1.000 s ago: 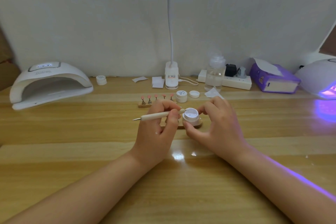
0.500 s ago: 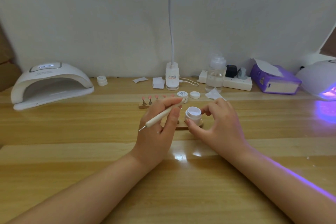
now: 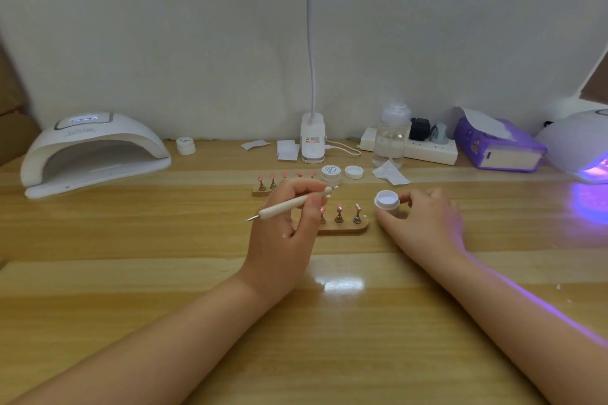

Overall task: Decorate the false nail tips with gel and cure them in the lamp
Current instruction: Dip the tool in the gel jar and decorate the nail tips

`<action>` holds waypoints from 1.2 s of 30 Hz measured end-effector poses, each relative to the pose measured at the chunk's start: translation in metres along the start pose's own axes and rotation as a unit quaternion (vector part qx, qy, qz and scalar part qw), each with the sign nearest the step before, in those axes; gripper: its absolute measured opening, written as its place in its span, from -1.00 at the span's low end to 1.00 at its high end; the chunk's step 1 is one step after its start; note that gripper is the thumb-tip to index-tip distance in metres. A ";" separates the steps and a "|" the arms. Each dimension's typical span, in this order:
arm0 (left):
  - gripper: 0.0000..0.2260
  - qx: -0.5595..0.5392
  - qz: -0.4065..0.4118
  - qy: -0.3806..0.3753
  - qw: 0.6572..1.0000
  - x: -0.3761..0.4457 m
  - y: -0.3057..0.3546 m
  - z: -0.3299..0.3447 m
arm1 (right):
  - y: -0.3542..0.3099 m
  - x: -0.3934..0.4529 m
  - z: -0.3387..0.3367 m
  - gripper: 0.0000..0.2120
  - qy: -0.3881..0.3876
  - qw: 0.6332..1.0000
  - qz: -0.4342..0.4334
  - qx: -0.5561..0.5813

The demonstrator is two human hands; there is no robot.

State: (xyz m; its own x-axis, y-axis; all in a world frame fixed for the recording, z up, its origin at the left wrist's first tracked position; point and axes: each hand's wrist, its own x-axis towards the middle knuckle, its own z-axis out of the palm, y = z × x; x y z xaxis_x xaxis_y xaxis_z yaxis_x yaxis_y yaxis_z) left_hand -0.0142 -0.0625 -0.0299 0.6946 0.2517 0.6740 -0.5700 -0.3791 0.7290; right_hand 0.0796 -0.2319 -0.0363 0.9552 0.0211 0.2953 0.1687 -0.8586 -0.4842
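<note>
The left hand point(image 3: 283, 223) is pinching a slim white dotting tool point(image 3: 289, 205), its long axis slanting from the metal tip at lower left up to the end at upper right. Just beyond that upper end, the pink false nail tips point(image 3: 339, 209) are standing on a wooden holder strip point(image 3: 345, 227), nearer this hand. Further right, the right hand point(image 3: 424, 217) is gripping a small open white gel jar point(image 3: 387, 201), apart from the tool.

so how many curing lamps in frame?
2. One white curing lamp at the back left of the table, unlit inside; a second lamp at the far right edge, cropped, glowing purple.
</note>
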 end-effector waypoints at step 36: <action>-0.92 0.013 -0.034 -0.006 0.999 -0.001 0.001 -0.001 | 0.005 0.002 -0.003 -0.61 -0.146 0.965 -0.216 0.015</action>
State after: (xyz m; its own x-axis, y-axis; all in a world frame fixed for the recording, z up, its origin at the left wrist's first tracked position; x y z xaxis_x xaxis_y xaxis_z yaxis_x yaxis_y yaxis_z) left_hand -0.0156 -0.0624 -0.0299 0.7359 0.2674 0.6220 -0.5105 -0.3842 0.7692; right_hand 0.0820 -0.2375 -0.0355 0.8217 0.5203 0.2324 0.5687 -0.7227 -0.3928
